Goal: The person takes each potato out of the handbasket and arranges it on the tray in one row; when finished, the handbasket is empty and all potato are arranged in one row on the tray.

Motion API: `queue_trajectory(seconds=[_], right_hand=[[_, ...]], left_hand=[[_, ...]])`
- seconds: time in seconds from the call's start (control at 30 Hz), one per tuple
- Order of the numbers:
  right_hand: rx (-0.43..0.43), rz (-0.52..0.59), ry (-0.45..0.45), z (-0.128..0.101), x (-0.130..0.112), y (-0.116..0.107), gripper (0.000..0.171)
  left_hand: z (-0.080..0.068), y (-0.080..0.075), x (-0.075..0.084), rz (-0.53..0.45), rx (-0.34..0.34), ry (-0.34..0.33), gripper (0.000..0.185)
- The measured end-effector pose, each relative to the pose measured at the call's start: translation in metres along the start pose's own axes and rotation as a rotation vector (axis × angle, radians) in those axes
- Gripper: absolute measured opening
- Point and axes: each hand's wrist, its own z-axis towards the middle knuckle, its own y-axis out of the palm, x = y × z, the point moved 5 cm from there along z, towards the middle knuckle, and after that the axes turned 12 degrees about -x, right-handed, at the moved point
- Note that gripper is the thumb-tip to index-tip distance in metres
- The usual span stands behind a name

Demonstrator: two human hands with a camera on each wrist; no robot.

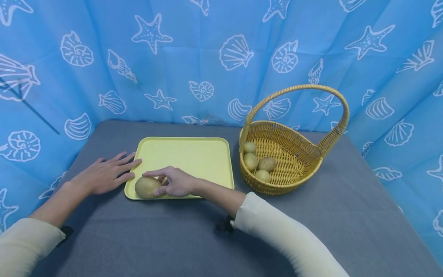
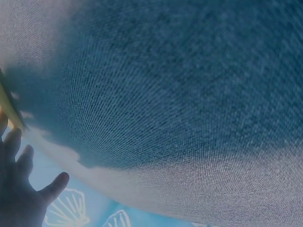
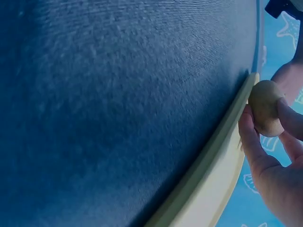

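Observation:
A large potato (image 1: pixel 145 187) sits at the near left corner of the pale yellow tray (image 1: pixel 187 154). My right hand (image 1: pixel 178 182) holds it between thumb and fingers, reaching in from the right. Up close in the right wrist view, the potato (image 3: pixel 265 106) is smooth and oval, with a thumb and fingers on its sides. At the tray's left edge lies my left hand (image 1: pixel 104 175), fingers spread, with the fingertips on or beside the rim. Only part of that left hand (image 2: pixel 21 189) shows in the left wrist view, and nothing is in its grasp.
To the right of the tray stands a wicker basket (image 1: pixel 287 181) with a tall arched handle (image 1: pixel 301 87). Several smaller potatoes (image 1: pixel 250 161) lie in its left side. Grey cloth (image 1: pixel 155 238) covers the table, and a blue shell-patterned curtain (image 1: pixel 194 61) hangs behind.

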Motion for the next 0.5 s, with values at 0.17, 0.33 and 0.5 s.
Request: queue_trajectory(seconds=[0.17, 0.33, 0.5], right_hand=[[0.031, -0.097, 0.041, 0.0069, 0.001, -0.0004, 0.057], [0.065, -0.282, 0.108, 0.0086, 0.0021, -0.0029, 0.057], [0.064, -0.364, 0.138, 0.0061, 0.0036, -0.0045, 0.057]], left_hand=[[-0.0005, -0.0006, 0.0005, 0.002, 0.004, 0.002, 0.061], [0.0003, -0.0003, 0.0001, -0.01, 0.006, 0.003, 0.061], [0.0006, -0.0005, -0.001, -0.013, 0.0, 0.004, 0.061]])
